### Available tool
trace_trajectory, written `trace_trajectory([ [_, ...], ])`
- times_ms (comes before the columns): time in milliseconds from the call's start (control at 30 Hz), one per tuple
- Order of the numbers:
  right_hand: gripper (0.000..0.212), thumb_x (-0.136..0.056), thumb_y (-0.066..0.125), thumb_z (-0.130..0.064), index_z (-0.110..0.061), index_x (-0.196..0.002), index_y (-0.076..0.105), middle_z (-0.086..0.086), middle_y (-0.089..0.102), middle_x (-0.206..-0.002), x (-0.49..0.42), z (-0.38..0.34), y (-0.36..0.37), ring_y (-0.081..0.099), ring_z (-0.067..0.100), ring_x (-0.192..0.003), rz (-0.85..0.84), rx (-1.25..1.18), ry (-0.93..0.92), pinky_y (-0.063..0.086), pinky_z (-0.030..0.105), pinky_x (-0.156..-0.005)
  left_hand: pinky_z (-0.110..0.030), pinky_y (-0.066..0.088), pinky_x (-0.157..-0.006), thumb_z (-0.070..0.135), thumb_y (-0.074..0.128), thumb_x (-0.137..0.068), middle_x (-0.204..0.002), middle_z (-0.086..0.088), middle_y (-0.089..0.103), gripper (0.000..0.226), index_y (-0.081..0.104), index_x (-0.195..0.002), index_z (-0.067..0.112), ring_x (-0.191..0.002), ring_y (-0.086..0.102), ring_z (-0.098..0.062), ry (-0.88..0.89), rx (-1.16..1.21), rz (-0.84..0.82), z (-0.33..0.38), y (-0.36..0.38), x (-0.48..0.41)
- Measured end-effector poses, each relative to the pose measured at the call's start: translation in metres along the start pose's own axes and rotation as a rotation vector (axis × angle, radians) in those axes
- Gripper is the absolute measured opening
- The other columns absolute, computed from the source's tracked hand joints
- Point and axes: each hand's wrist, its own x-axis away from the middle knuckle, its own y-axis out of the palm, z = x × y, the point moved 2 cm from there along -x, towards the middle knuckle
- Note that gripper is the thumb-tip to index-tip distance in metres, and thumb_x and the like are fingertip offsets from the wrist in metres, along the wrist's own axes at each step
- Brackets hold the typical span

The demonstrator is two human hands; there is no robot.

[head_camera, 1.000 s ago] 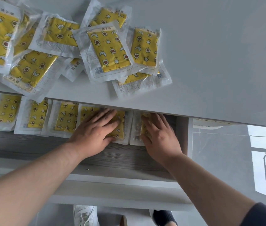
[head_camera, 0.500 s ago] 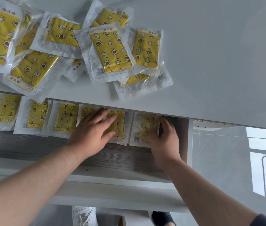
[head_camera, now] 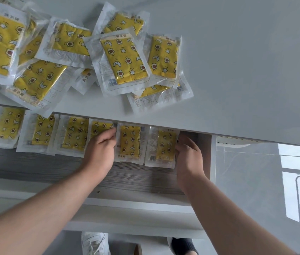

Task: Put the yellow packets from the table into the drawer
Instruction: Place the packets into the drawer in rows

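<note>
The white table [head_camera: 237, 61] bears an overlapping heap of yellow packets [head_camera: 123, 59] toward its left front.

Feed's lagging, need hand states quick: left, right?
Left hand: curled over a drawer packet; grip cannot be told.
Right hand: pinches the rightmost packet.

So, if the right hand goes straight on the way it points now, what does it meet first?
The right hand holds the right edge of the last packet in the drawer. Straight on, it probably slides along that edge, under the tabletop, toward the drawer's back; depth there is unclear.
</note>
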Motion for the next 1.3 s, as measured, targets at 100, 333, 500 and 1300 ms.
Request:
trace_trajectory([
  [100,0.049,-0.073,0.05,-0.013,-0.031,-0.116,0.065,-0.009,0.067,-0.117,0.005,-0.003,-0.003,0.06,0.019,-0.114,-0.072,0.179,-0.124,0.047,0.044,-0.101,-0.008,0.039,-0.089,0.004,0.046,-0.094,-0.139,0.005,0.049,0.045,0.049,-0.137,0.018,-0.112,0.052,-0.004,0.136,-0.207,-0.057,-0.001,-0.003,0.002],
  [333,0.063,-0.091,0.06,-0.032,-0.031,-0.148,0.034,0.003,0.008,-0.162,0.005,0.001,-0.011,0.012,0.026,-0.148,-0.29,1.324,-0.645,0.017,0.036,-0.119,-0.04,0.018,-0.113,0.028,0.075,-0.078,-0.153,0.002,0.015,0.08,0.028,-0.142,0.027,-0.143,0.019,-0.02,0.75,-1.064,-0.356,-0.013,0.001,-0.011],
  [500,0.054,-0.092,0.058,-0.028,-0.029,-0.143,0.042,0.004,0.02,-0.159,-0.002,-0.001,-0.007,0.028,0.031,-0.14,-0.224,1.335,-0.636,0.035,0.04,-0.108,-0.053,0.033,-0.104,0.024,0.084,-0.066,-0.144,-0.013,0.044,0.068,0.058,-0.129,0.017,-0.132,0.042,-0.035,0.745,-1.085,-0.299,-0.012,0.009,-0.012],
  [1300,0.055,-0.088,0.046,-0.024,-0.01,-0.141,0.048,0.007,0.042,-0.15,0.006,0.004,-0.007,0.033,0.026,-0.142,-0.125,1.378,-0.858,0.024,0.039,-0.112,-0.044,0.028,-0.112,0.035,0.035,-0.09,-0.145,-0.008,0.044,0.052,0.052,-0.134,0.013,-0.136,0.038,-0.023,0.866,-1.16,-0.324,-0.011,0.002,-0.009],
])
